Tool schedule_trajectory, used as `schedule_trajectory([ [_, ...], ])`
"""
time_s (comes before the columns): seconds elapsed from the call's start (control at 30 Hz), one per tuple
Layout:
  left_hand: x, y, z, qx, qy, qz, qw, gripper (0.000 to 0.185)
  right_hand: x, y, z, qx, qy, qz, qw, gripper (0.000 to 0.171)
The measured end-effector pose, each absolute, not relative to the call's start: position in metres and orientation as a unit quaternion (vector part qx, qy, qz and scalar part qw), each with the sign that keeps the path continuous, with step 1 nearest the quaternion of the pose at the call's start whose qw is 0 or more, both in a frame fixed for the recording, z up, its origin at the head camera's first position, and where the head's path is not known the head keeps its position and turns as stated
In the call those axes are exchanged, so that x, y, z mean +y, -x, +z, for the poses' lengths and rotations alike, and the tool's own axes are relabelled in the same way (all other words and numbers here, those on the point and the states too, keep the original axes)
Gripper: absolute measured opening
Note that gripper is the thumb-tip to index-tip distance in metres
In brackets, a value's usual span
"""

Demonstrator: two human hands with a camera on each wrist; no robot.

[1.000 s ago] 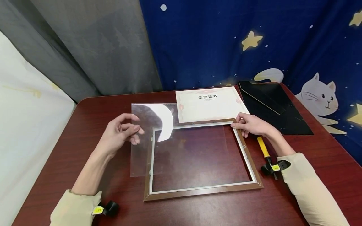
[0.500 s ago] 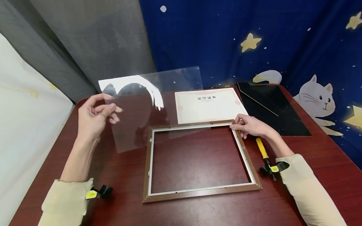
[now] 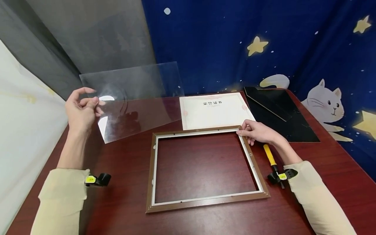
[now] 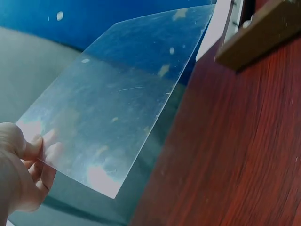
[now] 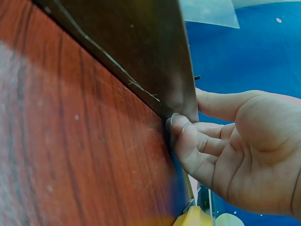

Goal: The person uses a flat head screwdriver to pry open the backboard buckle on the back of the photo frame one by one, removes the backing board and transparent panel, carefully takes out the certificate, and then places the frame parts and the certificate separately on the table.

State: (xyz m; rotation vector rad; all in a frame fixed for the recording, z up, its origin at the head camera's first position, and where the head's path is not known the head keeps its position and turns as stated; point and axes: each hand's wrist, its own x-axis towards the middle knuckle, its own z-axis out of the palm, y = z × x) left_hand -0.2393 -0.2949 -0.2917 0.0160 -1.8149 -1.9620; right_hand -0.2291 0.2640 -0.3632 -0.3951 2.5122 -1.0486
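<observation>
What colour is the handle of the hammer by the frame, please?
Yellow: the hammer handle shows best in the head view.

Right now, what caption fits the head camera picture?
Left hand lifts clear sheet; right hand steadies wooden frame.

Head view looks down over the whole table (image 3: 123, 195); wrist views sit close (both catch the frame (image 3: 205, 202) (image 4: 258, 35) (image 5: 141, 56)).
</observation>
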Motion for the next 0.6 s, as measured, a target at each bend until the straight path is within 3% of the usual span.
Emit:
schedule_trajectory([
  [0.33, -0.328, 0.255, -0.300, -0.714, -0.082, -0.670, 0.185, 0.023, 0.266, 0.229, -0.365, 0.893, 0.122, -0.388, 0.192, 0.028],
  [0.5, -0.340, 0.263, -0.309, -0.807, -0.118, -0.560, 0.146, 0.026, 0.267, 0.230, -0.365, 0.891, 0.125, -0.391, 0.196, 0.028],
  [0.6, -0.342, 0.269, -0.315, -0.851, -0.114, -0.496, 0.128, 0.037, 0.267, 0.229, -0.364, 0.890, 0.127, -0.392, 0.196, 0.029],
])
